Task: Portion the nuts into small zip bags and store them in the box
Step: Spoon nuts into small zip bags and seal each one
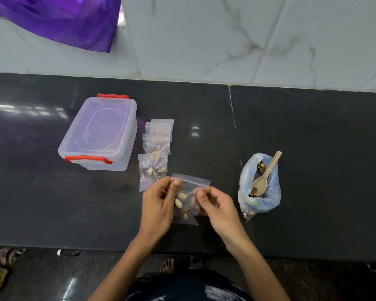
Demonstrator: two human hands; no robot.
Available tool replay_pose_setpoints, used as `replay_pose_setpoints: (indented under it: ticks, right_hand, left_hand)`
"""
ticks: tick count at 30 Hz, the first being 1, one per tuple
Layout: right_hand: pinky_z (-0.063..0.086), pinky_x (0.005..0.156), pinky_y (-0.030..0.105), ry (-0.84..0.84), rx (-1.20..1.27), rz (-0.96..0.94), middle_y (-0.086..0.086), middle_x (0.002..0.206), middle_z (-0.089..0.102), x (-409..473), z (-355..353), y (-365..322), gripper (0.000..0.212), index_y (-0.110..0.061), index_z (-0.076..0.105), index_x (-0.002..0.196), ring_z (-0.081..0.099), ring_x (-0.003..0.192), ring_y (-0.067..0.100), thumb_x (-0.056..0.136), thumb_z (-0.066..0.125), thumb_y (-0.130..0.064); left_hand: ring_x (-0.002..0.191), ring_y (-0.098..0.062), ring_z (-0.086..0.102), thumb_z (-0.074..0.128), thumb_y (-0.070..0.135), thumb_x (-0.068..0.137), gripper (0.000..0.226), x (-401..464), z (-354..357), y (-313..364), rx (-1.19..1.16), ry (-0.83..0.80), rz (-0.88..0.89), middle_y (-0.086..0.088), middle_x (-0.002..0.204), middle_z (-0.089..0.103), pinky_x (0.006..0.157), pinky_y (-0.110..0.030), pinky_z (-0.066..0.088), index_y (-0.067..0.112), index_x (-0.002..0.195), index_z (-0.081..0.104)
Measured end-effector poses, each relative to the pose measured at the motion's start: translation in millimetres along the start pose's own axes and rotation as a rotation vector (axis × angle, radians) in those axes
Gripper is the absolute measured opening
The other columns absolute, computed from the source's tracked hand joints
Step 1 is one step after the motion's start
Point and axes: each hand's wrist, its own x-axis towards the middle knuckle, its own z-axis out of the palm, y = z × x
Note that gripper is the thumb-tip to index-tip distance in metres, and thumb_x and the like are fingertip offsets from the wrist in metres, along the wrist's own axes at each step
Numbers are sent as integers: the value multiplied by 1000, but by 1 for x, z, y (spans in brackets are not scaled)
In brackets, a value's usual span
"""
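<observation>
Nuts (181, 199) sit loose in a small zip bag (188, 199) pinched at its upper corners by the left hand (158, 204) and right hand (217, 206) above the counter (313, 137); light, limp and slick, it is probably best held by the stiffer zip strip.

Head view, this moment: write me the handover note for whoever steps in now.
Left hand and right hand both pinch the top of a small zip bag holding nuts, just above the counter.
Filled bags lie in a row beside the box, whose lid is on.
Wooden spoon rests in the blue nut bag, right.
Done: several bags portioned. Left: seal this one, portion the remaining nuts, open the box, store all bags.
</observation>
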Motion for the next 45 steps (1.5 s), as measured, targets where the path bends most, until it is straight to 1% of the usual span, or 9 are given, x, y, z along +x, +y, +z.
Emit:
replay_pose_setpoints:
  ticks: [4,8,13,19,23,28,31,38,45]
  right_hand:
    - [56,78,33,81,14,-97,2,88,72,-1,0,0,12,-16,70,94,67,83,12,90,61,-21]
    - [51,76,18,94,5,-194,-6,79,73,-2,-1,-5,8,-15,70,88,66,79,3,90,62,-15]
    - [51,74,17,45,-76,-282,-4,82,73,-2,8,-1,10,-11,68,88,68,81,6,91,60,-16]
    - [55,74,28,-54,-127,-285,-2,83,70,10,31,1,12,-18,67,87,67,79,15,91,60,-27]
    - [57,69,39,-47,-173,-218,-2,83,71,27,47,9,12,-22,69,86,65,75,15,87,64,-34]
    - [53,55,22,29,-45,-145,4,83,71,48,63,9,3,-14,64,89,63,67,12,87,66,-16]
    - [55,58,23,75,-38,-123,0,85,71,59,69,5,10,-16,58,89,65,69,9,86,68,-16]
    - [55,63,20,164,-109,-96,1,86,69,79,75,10,11,-17,61,82,67,75,10,83,72,-19]
    - [50,70,10,151,-186,-115,-13,95,67,86,71,13,25,-26,64,95,65,85,0,81,72,-6]
  left_hand:
    - [55,-17,58,45,55,91,49,-1,-2,-7,140,44,97,-2,63,60,48,-42,50,11,76,63]
    - [79,-14,55,45,52,93,47,2,-9,-10,200,51,232,10,82,55,65,-34,47,13,81,69]
    - [92,-15,56,43,65,88,43,-2,-18,-13,169,74,89,10,89,58,80,-30,46,32,82,70]
    - [48,-6,47,53,44,94,42,-5,-30,-14,106,180,-8,0,56,54,46,-18,37,12,66,58]
    - [55,-21,58,53,43,86,33,-3,-44,-22,155,244,-88,-5,60,61,51,-34,47,15,72,63]
    - [71,-13,64,65,24,87,6,6,-59,-25,28,260,-220,3,76,68,62,-24,52,21,92,65]
    - [80,-8,69,70,16,84,27,12,-65,-27,-65,273,-284,2,83,72,73,-26,54,17,108,59]
    - [73,-22,68,67,5,87,9,34,-57,-42,-111,376,-373,-7,79,71,67,-33,56,11,81,67]
    - [78,-3,65,61,2,89,17,46,-50,-47,10,340,-408,8,85,69,66,-14,52,15,95,71]
